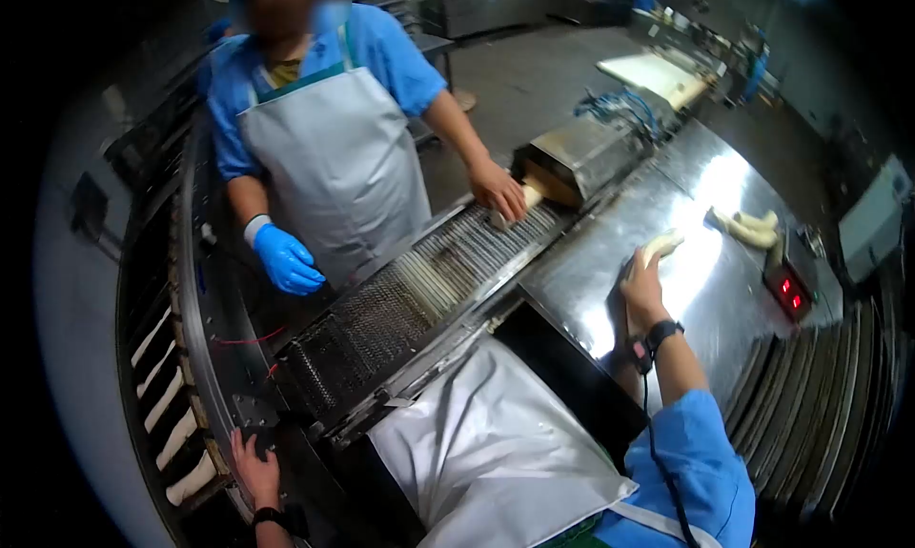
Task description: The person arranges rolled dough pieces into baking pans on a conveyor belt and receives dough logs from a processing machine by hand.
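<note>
My right hand (644, 291) is closed around a pale, elongated piece of dough (663, 246) over the shiny steel table (581, 291). Part of that dough is hidden by my fingers. At lower left, my left hand (255, 469) rests on the dark metal frame near the rail (212, 376), its fingers apart and nothing in it. Just beyond my left hand, strips of dough (164, 403) lie in a slotted tray. More dough pieces (746, 229) lie together on the far right of the steel table.
Between us runs a mesh conveyor (419, 291) under a metal housing (586, 152). A co-worker's bare hand (498, 191) touches dough at the housing's mouth; their blue-gloved hand (286, 260) hangs beside the conveyor. A red-lit display (789, 294) and stacked trays (810, 405) stand at right.
</note>
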